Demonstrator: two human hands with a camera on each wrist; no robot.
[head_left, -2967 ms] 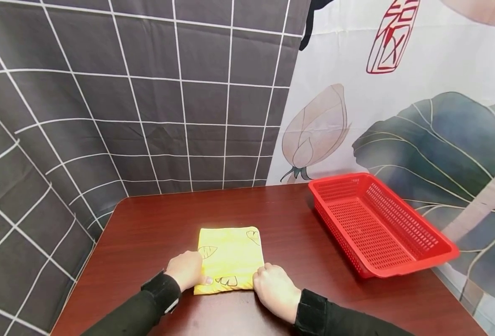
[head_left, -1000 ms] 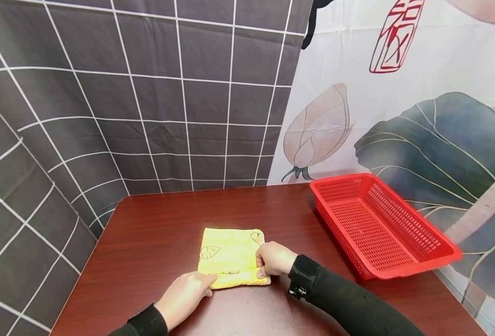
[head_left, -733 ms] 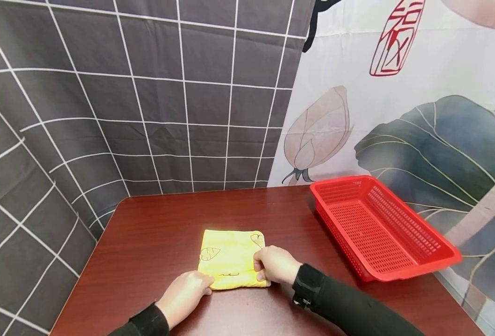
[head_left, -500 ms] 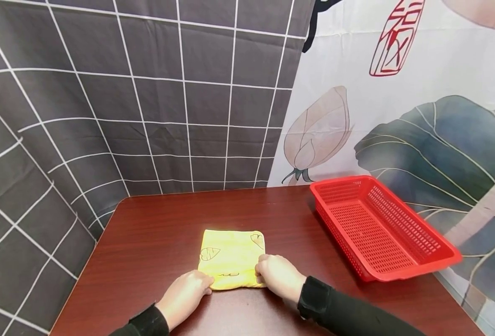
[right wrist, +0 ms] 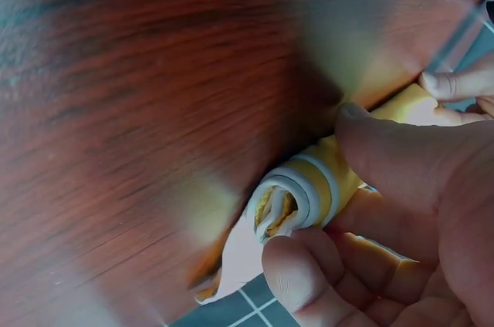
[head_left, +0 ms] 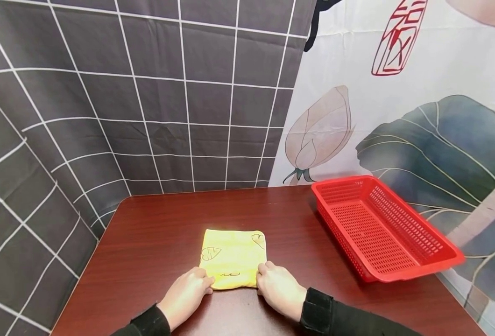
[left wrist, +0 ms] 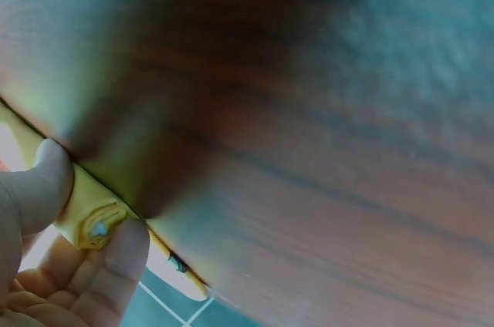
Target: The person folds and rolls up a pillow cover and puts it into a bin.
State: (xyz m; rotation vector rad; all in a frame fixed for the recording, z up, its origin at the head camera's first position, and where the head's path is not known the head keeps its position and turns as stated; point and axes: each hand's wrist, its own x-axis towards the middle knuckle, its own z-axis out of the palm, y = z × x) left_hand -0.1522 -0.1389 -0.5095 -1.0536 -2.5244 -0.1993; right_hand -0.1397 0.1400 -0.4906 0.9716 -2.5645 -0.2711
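A folded yellow cloth lies near the front of a dark wooden table, its near edge running left to right directly ahead of both hands. The left hand pinches the near-left corner; the right hand pinches the near-right corner. An empty red basket sits well apart, right.

Only writing anywhere is the red seal stamp printed on the white lotus backdrop at the far right, some stylized characters in a red outline, can't actually read them. No labels, brands or numbers on anything else
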